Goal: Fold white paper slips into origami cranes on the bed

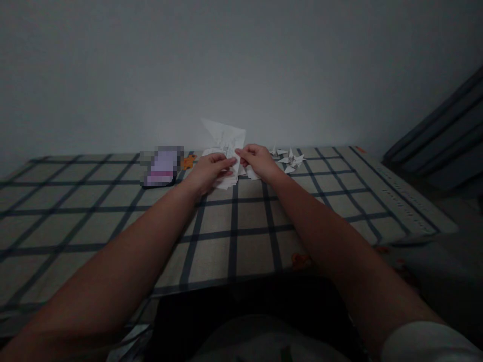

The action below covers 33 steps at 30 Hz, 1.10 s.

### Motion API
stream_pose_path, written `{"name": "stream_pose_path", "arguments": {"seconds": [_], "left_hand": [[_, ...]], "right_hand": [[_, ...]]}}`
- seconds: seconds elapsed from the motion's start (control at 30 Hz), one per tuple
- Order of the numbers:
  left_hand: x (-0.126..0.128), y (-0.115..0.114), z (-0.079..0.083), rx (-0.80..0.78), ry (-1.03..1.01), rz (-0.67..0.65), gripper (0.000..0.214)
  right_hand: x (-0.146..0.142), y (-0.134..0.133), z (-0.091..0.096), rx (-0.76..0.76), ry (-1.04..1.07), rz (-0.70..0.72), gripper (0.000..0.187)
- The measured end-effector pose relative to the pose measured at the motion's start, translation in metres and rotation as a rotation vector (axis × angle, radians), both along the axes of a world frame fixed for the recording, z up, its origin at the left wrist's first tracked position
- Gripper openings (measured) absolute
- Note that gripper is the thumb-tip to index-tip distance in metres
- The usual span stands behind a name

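Observation:
A white sheet of paper [228, 134], creased and with faint dark print on it, is held up over the table between my two hands. My left hand [209, 172] grips it from the left, thumb and fingers closed at its lower part. On the right edge, my right hand [257, 160] pinches the paper between thumb and fingertips. More white paper layers [226, 184] show below my left fingers; I cannot tell if they belong to the same sheet. Several folded white paper cranes [292, 160] lie to the right of my right hand.
A checked cloth [249, 216] covers the table, which meets a grey wall [241, 60]. Left of my hands lies a blurred-out phone-like object [162, 167] beside a small orange item [189, 161]. Another orange piece [301, 260] is at the front edge. Dark curtain-like folds [445, 130] hang at right.

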<state>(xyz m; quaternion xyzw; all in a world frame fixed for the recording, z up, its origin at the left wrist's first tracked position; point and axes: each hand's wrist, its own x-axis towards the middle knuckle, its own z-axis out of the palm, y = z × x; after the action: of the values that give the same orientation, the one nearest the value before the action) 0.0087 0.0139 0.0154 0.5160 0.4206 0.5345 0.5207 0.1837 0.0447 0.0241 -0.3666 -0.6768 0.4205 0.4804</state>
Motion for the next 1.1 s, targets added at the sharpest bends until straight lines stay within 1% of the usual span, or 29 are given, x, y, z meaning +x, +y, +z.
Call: {"name": "stream_pose_path", "arguments": {"seconds": [0.13,0.23,0.37,0.47,0.6,0.73,0.83,0.97,1.1], "left_hand": [[-0.002,0.004,0.003,0.046,-0.137,0.129,0.034],[-0.004,0.004,0.004,0.054,-0.175,0.176,0.027],[-0.006,0.005,0.003,0.08,-0.177,0.177,0.028],[-0.008,0.006,0.001,0.084,-0.142,0.169,0.029],[-0.007,0.005,0.001,0.074,-0.104,0.196,0.028],[-0.007,0.007,-0.001,0.063,-0.101,0.249,0.024],[-0.007,0.011,-0.003,0.047,-0.121,0.249,0.017],[-0.006,0.011,-0.003,0.014,-0.165,0.244,0.013],[-0.004,0.006,0.003,-0.01,-0.192,0.201,0.011]], "right_hand": [[0.0,0.001,-0.001,-0.028,-0.018,0.036,0.035],[-0.002,0.001,-0.002,-0.04,-0.02,0.045,0.035],[-0.002,0.0,-0.001,-0.069,-0.016,0.068,0.035],[-0.002,0.002,-0.001,-0.094,0.033,0.082,0.035],[-0.002,0.007,-0.003,-0.061,0.098,0.02,0.028],[-0.001,0.008,-0.003,-0.043,0.085,-0.018,0.025],[-0.001,0.006,-0.001,-0.042,0.057,-0.032,0.025],[-0.001,0.001,0.0,0.04,0.021,-0.05,0.03],[-0.002,-0.003,0.001,0.11,0.022,-0.002,0.03]]}}
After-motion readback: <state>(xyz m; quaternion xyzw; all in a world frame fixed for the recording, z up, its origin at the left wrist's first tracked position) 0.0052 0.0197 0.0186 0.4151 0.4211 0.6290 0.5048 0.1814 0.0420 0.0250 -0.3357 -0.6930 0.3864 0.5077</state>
